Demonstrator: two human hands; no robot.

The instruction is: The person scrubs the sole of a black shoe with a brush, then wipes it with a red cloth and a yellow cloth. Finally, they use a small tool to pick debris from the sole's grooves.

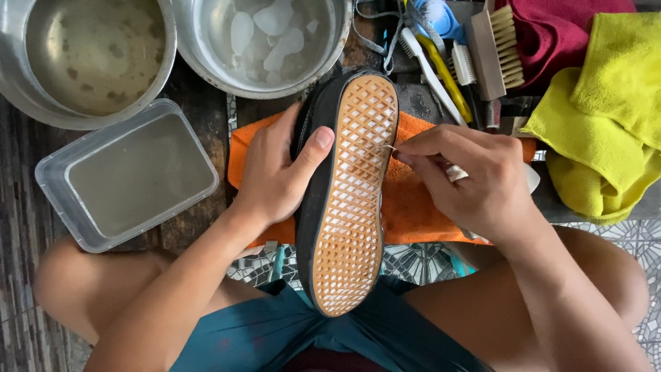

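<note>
The person sits with a black shoe (346,200) turned sole-up across the lap, its toe resting on an orange cloth (413,207) and its heel over the teal shorts. The left hand (275,176) wraps the shoe's left flank, thumb pressed flat on the tan waffle-patterned sole, fingers curled round the upper out of sight. The right hand (468,176) has thumb and forefinger pinched narrow on a thin pick (390,147), its tip touching the grooves on the sole's right edge; I cannot tell what the pick is made of. The shoe looks light, with a soft fabric upper and a firm but bendable rubber sole that should give good grip; the midfoot, where the left hand has it, seems the steadiest place to hold. At the far left a metal basin (89,62) holds murky brownish water, and beside it to the right another metal bowl (265,41) holds clearer water with pale lumps, perhaps soap or foam. Nearer, a clear plastic tub (127,172) holds cloudy grey liquid. Far right lie brushes (482,52), a yellow cloth (606,117) and a dark red cloth (551,31).
</note>
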